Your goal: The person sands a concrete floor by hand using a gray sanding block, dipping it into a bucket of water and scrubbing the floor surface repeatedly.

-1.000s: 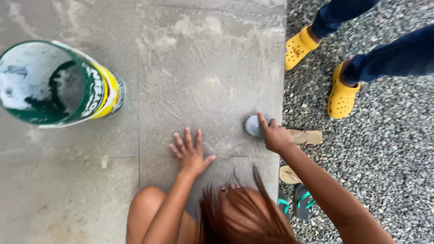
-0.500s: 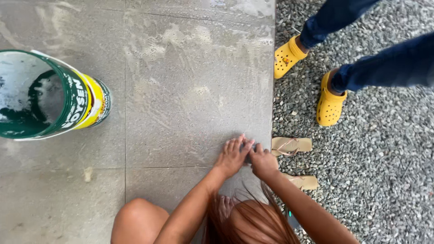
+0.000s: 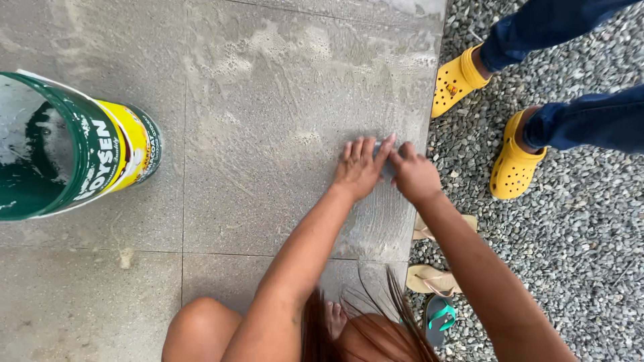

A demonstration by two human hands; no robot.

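- Since the earlier frame, both hands slid toward the slab edge.
- Left hand (image 3: 360, 167): open, flat on the grey scrub pad (image 3: 387, 165).
- Right hand (image 3: 416, 175): curled, gripping it on wet concrete (image 3: 268, 134) beside gravel (image 3: 590, 255).

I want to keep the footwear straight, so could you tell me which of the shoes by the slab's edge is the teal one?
It is the teal sandal lowest in the picture, lying on the gravel. The two flip-flops above it are tan, and the clogs a person wears are yellow.
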